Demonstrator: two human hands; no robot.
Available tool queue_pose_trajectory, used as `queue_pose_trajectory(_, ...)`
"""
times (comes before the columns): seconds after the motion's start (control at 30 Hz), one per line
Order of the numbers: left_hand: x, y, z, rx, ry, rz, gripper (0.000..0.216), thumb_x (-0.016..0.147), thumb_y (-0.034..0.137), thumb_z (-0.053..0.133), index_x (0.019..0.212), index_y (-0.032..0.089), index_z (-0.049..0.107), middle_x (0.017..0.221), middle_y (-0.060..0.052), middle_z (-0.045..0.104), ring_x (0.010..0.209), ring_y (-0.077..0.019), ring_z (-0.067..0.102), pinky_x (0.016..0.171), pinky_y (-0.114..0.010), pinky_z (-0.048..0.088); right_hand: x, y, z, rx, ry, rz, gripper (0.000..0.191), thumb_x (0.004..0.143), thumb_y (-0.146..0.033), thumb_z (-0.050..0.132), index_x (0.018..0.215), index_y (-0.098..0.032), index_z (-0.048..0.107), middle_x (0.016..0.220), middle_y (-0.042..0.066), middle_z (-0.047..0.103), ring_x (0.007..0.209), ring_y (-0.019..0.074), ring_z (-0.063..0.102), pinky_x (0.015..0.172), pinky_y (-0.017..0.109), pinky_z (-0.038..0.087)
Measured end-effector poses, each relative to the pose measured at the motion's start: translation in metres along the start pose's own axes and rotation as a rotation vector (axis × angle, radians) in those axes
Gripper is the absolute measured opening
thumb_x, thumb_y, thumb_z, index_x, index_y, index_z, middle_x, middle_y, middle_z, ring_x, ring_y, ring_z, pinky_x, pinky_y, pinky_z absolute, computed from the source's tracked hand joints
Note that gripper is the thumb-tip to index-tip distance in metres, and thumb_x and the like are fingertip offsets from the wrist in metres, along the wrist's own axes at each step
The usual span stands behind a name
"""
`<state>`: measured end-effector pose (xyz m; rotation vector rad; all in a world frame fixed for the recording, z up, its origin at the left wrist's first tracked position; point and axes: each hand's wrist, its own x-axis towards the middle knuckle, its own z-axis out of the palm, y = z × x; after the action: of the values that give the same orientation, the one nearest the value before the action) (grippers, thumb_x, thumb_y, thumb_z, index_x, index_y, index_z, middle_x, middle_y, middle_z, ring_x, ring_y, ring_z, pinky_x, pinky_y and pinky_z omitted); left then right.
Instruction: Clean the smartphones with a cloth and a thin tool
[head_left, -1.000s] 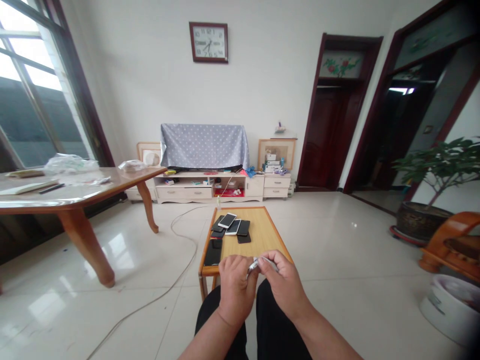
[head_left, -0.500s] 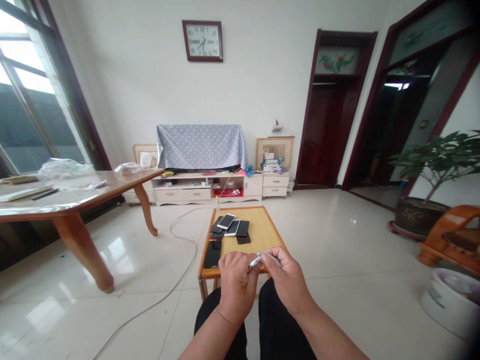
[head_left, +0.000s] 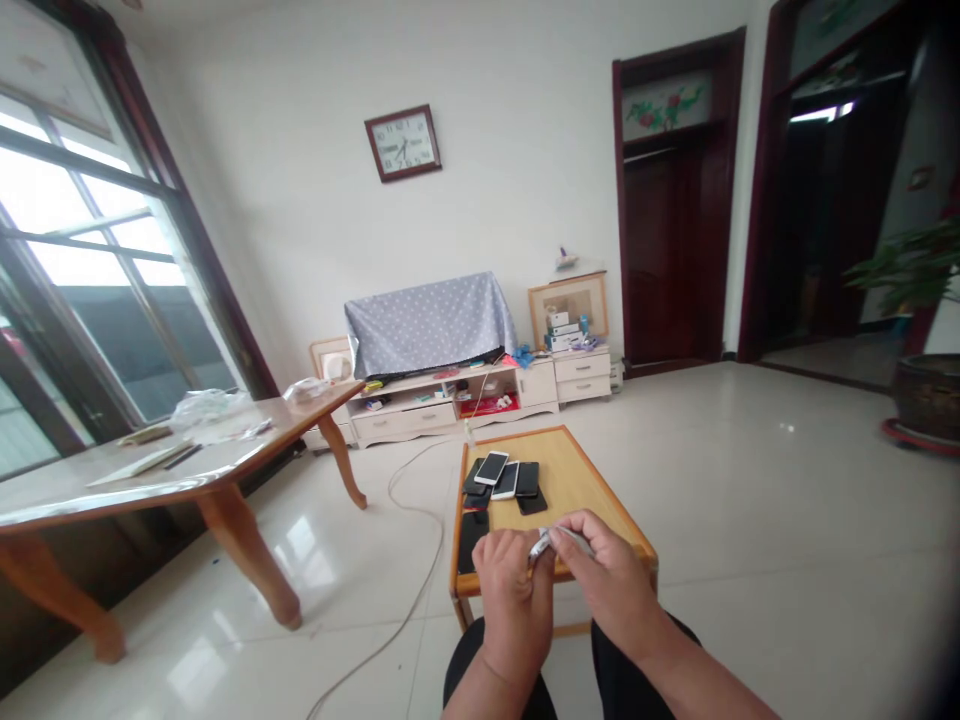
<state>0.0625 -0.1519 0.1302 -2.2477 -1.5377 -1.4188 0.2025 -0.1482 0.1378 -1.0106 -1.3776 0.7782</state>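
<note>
My left hand [head_left: 514, 585] is closed, its fingers curled round one end of a small white-and-silver object [head_left: 539, 544]. The thumb and fingers of my right hand [head_left: 607, 570] pinch the other end. Much of the object is covered by my fingers, so its kind cannot be made out. Both hands are held over the near edge of a low wooden table [head_left: 581, 475]. Just beyond them lie several smartphones in a loose pile, among them a white-framed phone [head_left: 492, 468] on top and a black phone [head_left: 528, 478]. A larger black phone [head_left: 472, 540] lies flat beside my left hand.
A small bottle [head_left: 469, 434] stands at the low table's far corner. To the left is a larger wooden table [head_left: 247, 455] bearing plastic bags. A cable [head_left: 427, 560] runs across the floor. A white cabinet [head_left: 536, 384] lines the wall; a potted plant [head_left: 930, 395] stands right.
The view has turned left and tilted, so the table and hands appear further right and lower. Both hands keep their hold on the white-and-silver object.
</note>
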Motion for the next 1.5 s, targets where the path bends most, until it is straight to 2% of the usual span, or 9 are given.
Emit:
queue_pose_trajectory(0.23, -0.010, 0.002, -0.004, 0.014, -0.052, -0.017, 0.012, 0.097, 0.028, 0.058, 0.098, 0.026, 0.069, 0.085, -0.003, 0.069, 0.089, -0.0211, 0.059, 0.083, -0.037, 0.038, -0.006, 0.010, -0.002, -0.018, 0.007, 0.038, 0.033, 0.092, -0.054, 0.060, 0.093, -0.021, 0.066, 0.083, 0.003, 0.070, 0.079, 0.0219, 0.064, 0.074, 0.031, 0.050)
queue_pose_trajectory(0.57, -0.013, 0.007, -0.007, -0.009, -0.025, 0.014, 0.013, 0.096, 0.032, 0.059, 0.103, 0.028, 0.070, 0.090, -0.002, 0.070, 0.092, -0.0215, 0.060, 0.086, -0.037, 0.038, -0.013, 0.001, -0.008, 0.026, 0.052, -0.020, 0.027, 0.093, -0.048, 0.060, 0.094, -0.021, 0.066, 0.089, 0.003, 0.071, 0.085, 0.0204, 0.064, 0.081, 0.030, 0.050)
queue_pose_trajectory(0.7, -0.018, 0.006, -0.007, -0.013, 0.011, 0.001, 0.013, 0.096, 0.033, 0.060, 0.098, 0.026, 0.070, 0.086, -0.003, 0.068, 0.088, -0.0212, 0.059, 0.082, -0.036, 0.039, -0.020, -0.002, -0.006, 0.047, -0.006, -0.044, 0.027, 0.093, -0.047, 0.060, 0.096, -0.021, 0.066, 0.090, 0.003, 0.072, 0.083, 0.0194, 0.064, 0.078, 0.029, 0.050)
queue_pose_trajectory(0.8, -0.021, 0.012, -0.010, -0.056, -0.015, -0.011, 0.014, 0.097, 0.033, 0.059, 0.098, 0.026, 0.070, 0.088, -0.003, 0.069, 0.091, -0.0211, 0.060, 0.084, -0.036, 0.039, -0.022, -0.003, -0.009, -0.010, 0.055, -0.009, 0.030, 0.091, -0.049, 0.064, 0.093, -0.019, 0.068, 0.082, 0.002, 0.069, 0.076, 0.0188, 0.061, 0.073, 0.029, 0.048)
queue_pose_trajectory(0.93, -0.020, 0.017, -0.009, -0.085, 0.002, -0.025, 0.013, 0.097, 0.032, 0.059, 0.100, 0.026, 0.070, 0.090, -0.002, 0.069, 0.089, -0.0193, 0.060, 0.085, -0.035, 0.039, -0.015, 0.005, -0.017, 0.024, 0.016, -0.010, 0.032, 0.092, -0.049, 0.063, 0.095, -0.018, 0.068, 0.087, 0.004, 0.070, 0.080, 0.0196, 0.061, 0.075, 0.029, 0.048)
queue_pose_trajectory(1.07, -0.022, 0.016, -0.006, -0.106, 0.001, 0.004, 0.013, 0.097, 0.030, 0.059, 0.102, 0.026, 0.070, 0.092, -0.002, 0.069, 0.089, -0.0193, 0.060, 0.085, -0.036, 0.039, -0.017, 0.003, -0.019, -0.019, 0.094, 0.017, 0.033, 0.091, -0.051, 0.064, 0.090, -0.018, 0.068, 0.079, 0.003, 0.069, 0.075, 0.0195, 0.060, 0.072, 0.029, 0.048)
queue_pose_trajectory(1.27, -0.025, 0.016, -0.005, -0.076, 0.003, 0.031, 0.012, 0.096, 0.026, 0.057, 0.089, 0.023, 0.067, 0.082, -0.002, 0.066, 0.085, -0.0199, 0.058, 0.080, -0.036, 0.039, -0.027, -0.015, -0.015, 0.009, -0.028, -0.042, 0.028, 0.093, -0.046, 0.061, 0.089, -0.020, 0.067, 0.083, 0.002, 0.069, 0.077, 0.0188, 0.061, 0.073, 0.028, 0.048)
queue_pose_trajectory(1.4, -0.026, 0.016, -0.008, -0.107, 0.022, 0.061, 0.013, 0.096, 0.025, 0.059, 0.104, 0.026, 0.068, 0.091, -0.002, 0.069, 0.088, -0.0195, 0.060, 0.083, -0.036, 0.041, -0.017, -0.002, -0.024, -0.060, 0.071, 0.027, 0.031, 0.090, -0.050, 0.062, 0.086, -0.019, 0.066, 0.075, 0.002, 0.066, 0.072, 0.0192, 0.058, 0.068, 0.029, 0.048)
queue_pose_trajectory(1.5, -0.027, 0.015, -0.008, -0.106, 0.006, 0.065, 0.012, 0.096, 0.026, 0.059, 0.104, 0.027, 0.068, 0.090, -0.002, 0.069, 0.088, -0.0199, 0.060, 0.083, -0.037, 0.040, -0.019, -0.002, -0.022, -0.085, 0.081, 0.035, 0.031, 0.090, -0.049, 0.062, 0.085, -0.019, 0.067, 0.074, 0.002, 0.066, 0.071, 0.0191, 0.059, 0.068, 0.029, 0.048)
